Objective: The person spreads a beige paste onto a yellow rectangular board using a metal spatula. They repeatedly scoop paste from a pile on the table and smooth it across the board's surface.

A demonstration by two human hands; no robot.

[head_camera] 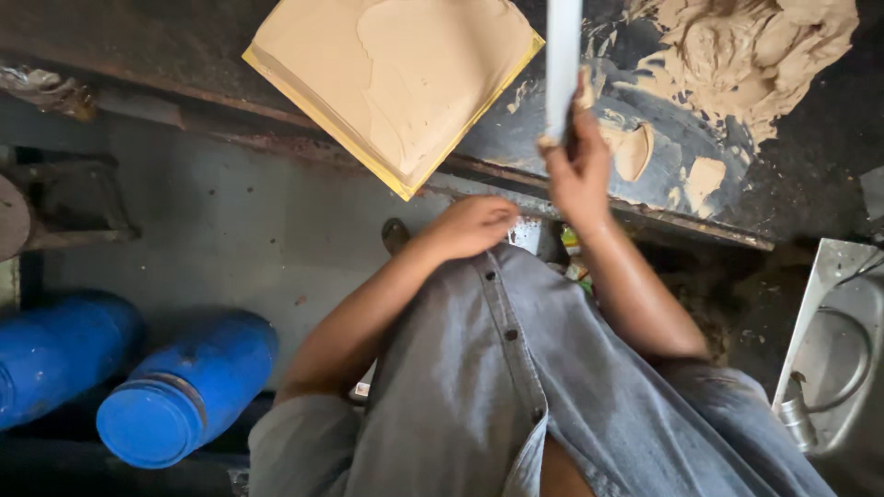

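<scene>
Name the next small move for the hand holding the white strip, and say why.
Probably lower the white strip onto the yellow-edged tile and draw it across the paste. The right hand holds the strip upright above the bench, beside the tile, whose tan paste coat looks uneven. The left hand rests at the bench edge, holding nothing that I can see.

A worn grey concrete floor (230, 230) fills the left of the view, dull under soft daylight, with two blue plastic drums (184, 391) lying on their sides at the lower left. A dark, rusted metal counter (810, 175) runs across the top, smeared with tan paste. A steel sink (829, 368) sits at the right edge.
</scene>
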